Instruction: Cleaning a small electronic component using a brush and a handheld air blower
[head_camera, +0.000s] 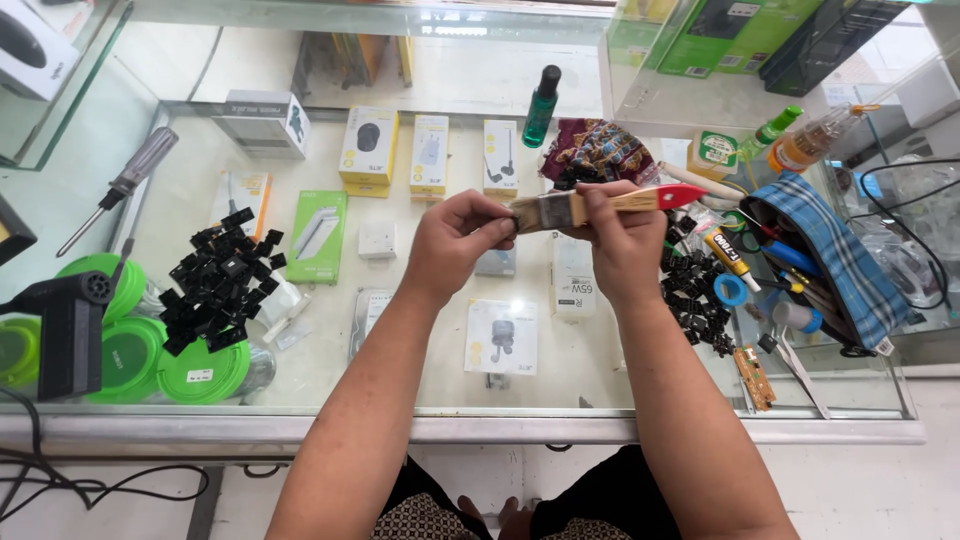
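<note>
My right hand grips a flat paintbrush with a wooden handle and a red end, held level above the glass counter. My left hand is pinched at the bristle end of the brush, fingers closed on what looks like a small dark piece that I cannot make out. A heap of small black plastic pieces lies on the counter to the left. A second heap of black pieces lies just right of my right forearm.
Green tape rolls and a black tool sit at the left edge, with a screwdriver behind. A blue plaid pouch of tools, glue tube, bottles and a small circuit board crowd the right. Boxed goods show under the glass.
</note>
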